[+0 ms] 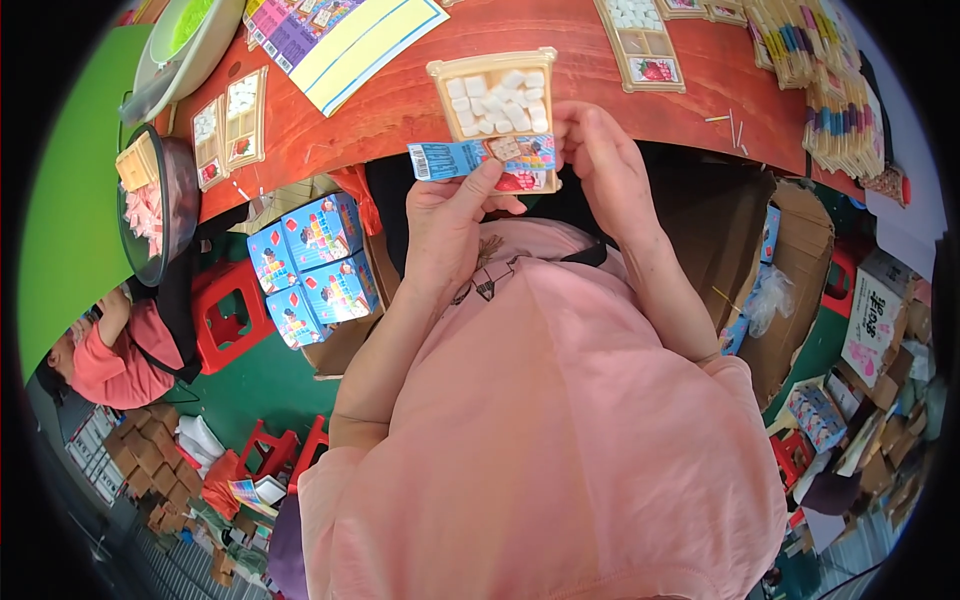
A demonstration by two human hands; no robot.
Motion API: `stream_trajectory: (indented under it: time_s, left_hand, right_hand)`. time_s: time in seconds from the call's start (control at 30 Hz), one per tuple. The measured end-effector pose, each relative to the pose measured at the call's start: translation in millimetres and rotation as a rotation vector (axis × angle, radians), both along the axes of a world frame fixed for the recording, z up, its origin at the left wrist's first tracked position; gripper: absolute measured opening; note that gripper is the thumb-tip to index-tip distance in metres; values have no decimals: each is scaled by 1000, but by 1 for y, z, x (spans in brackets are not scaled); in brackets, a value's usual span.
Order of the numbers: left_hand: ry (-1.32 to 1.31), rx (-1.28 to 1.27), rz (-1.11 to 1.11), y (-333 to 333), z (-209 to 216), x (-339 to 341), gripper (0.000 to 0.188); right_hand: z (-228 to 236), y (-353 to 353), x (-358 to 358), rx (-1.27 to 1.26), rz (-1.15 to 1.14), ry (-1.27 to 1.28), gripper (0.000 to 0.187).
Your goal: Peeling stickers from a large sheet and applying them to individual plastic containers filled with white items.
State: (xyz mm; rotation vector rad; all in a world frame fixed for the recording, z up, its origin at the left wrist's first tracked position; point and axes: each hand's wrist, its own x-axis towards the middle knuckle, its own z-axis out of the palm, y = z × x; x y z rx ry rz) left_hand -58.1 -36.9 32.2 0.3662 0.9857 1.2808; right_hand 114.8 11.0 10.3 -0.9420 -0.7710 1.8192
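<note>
A cream plastic tray (436,72) is held up in front of me, just past the table's near edge. White marshmallow-like pieces (500,103) fill its upper part. Across its lower part lies a blue printed label (437,163), its left end sticking out beyond the tray. My left hand (450,215) is closed on the tray's lower left, thumb on top over the label. At the right edge my right hand (612,165) has its fingers bent against the tray's side beside the label's end; its fingertips are partly hidden.
On the red-brown table (370,130) lie a yellow-and-purple label sheet (350,50), filled trays (245,115) and stacked trays (845,135). A bowl with pink pieces (145,220) stands at left. Blue boxes (315,270) and a red stool (230,315) are below. Another person (120,350) sits left.
</note>
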Motion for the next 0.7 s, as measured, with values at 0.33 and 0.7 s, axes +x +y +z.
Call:
stream_trajectory:
  time_s: [0.33,0.7]
  left_hand:
    - [430,88,269,-1,-1,0,36]
    - [1216,912,89,-9,26,-28,31]
  right_hand:
    - [21,-13,-4,1033,5,-703,29]
    - [36,2,5,1431,76,-704,28]
